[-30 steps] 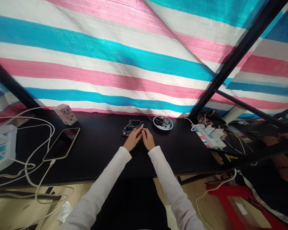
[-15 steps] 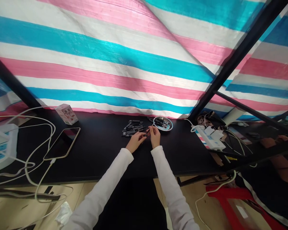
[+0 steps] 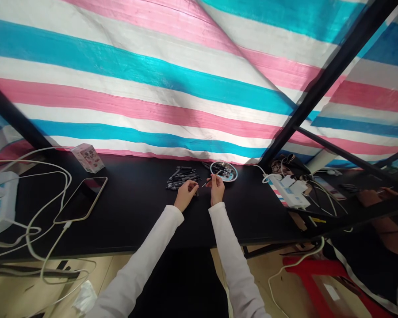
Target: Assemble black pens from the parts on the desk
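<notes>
On the black table (image 3: 135, 212), a loose pile of black pens (image 3: 182, 178) lies in front of me. My right hand (image 3: 217, 189) pinches a thin pen refill (image 3: 209, 181) above the tabletop, its tip pointing left, close to a round metal dish (image 3: 232, 176) holding more dark pens. My left hand (image 3: 186, 195) rests at the near edge of the pile with its fingers curled. Whether those fingers hold something is too small to tell.
A phone (image 3: 81, 199) on a charging cable and a small printed box (image 3: 88, 157) stand to the left, beside a white power strip (image 3: 0, 198). Another power strip (image 3: 290, 192) with plugs and cables sits at the right. A striped tarp (image 3: 152, 88) hangs behind the table.
My hands have parted from their position together at the pile. My right hand has moved up and to the right, and the thin refill now shows clearly in its fingers.
</notes>
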A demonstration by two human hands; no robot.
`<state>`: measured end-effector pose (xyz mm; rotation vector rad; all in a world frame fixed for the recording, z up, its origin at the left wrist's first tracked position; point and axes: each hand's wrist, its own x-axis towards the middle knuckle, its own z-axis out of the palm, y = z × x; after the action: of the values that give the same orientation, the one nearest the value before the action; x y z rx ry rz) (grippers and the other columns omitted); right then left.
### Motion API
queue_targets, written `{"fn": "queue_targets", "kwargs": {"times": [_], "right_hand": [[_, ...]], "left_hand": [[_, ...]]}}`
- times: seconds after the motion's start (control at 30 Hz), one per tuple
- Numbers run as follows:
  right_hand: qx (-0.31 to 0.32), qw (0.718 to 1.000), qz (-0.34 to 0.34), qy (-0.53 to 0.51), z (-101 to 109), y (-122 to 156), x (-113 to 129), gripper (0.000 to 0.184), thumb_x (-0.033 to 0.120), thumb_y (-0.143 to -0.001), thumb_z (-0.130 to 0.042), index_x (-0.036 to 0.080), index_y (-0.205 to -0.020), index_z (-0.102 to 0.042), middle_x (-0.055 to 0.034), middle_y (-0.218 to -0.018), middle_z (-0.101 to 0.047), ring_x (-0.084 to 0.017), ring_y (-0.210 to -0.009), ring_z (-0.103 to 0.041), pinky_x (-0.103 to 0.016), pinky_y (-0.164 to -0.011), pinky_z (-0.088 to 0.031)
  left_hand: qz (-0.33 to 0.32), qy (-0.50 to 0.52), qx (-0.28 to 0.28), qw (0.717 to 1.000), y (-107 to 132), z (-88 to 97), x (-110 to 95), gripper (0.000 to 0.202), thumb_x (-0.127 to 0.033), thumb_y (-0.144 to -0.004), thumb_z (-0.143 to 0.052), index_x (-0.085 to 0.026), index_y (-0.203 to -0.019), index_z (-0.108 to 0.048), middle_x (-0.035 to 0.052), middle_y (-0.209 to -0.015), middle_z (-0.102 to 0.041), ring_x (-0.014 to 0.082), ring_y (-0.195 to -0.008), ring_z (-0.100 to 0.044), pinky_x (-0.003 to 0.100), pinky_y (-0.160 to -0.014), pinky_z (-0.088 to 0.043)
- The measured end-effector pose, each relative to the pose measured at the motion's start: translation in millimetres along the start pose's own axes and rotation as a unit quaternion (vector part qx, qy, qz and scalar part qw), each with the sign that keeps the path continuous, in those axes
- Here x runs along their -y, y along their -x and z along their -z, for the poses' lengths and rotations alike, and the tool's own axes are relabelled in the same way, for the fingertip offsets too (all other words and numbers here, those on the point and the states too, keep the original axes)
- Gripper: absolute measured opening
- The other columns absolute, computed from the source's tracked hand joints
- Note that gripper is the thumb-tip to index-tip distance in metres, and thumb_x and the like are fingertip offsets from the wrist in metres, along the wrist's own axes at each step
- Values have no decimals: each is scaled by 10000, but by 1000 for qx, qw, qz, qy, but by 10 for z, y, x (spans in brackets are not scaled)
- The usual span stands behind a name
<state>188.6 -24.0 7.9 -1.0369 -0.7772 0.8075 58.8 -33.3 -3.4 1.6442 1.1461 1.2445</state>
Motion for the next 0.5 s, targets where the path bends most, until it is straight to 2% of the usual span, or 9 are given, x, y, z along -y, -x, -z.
{"fn": "queue_targets", "kwargs": {"times": [0.1, 0.2, 0.3, 0.37, 0.5], "right_hand": [[7, 1000, 3, 12, 3, -1, -8, 385, 498, -733, -568, 141, -875, -548, -2, -682, -606, -80, -493, -502, -223, -494, -434], [17, 1000, 4, 21, 2, 0, -10, 397, 513, -733, -563, 144, -880, -551, 7, -667, -595, -78, -486, -488, -227, -493, -431], [35, 999, 3, 24, -14, 16, -4, 391, 512, -732, -565, 149, -877, -556, 16, -653, -583, -80, -480, -483, -231, -490, -424], [59, 998, 6, 36, -33, 38, 5, 375, 502, -739, -563, 152, -874, -560, 19, -647, -575, -82, -487, -486, -226, -488, -415], [115, 990, 15, 74, -77, 97, 22, 342, 482, -744, -573, 161, -861, -559, 24, -641, -562, -81, -506, -480, -217, -496, -407]], "left_hand": [[7, -15, -29, 999, 25, -28, 26, 128, -275, -787, -581, -167, -823, -524, 11, -762, -570, 145, -666, -573, 276, -616, -495], [-37, -111, -13, 993, 61, -21, 19, 92, -225, -788, -590, -175, -789, -512, 10, -773, -563, 154, -709, -555, 295, -682, -476], [-102, -246, 15, 964, 98, 13, -29, 52, -203, -807, -579, -181, -802, -533, 22, -790, -555, 188, -785, -526, 348, -781, -438], [-133, -296, 18, 946, 119, 33, -74, 17, -195, -833, -547, -180, -838, -546, 35, -828, -555, 202, -828, -510, 371, -835, -405], [-150, -277, 9, 949, 149, 44, -135, 119, -148, -882, -438, -178, -896, -552, 39, -891, -564, 191, -867, -499, 357, -872, -366]]}}
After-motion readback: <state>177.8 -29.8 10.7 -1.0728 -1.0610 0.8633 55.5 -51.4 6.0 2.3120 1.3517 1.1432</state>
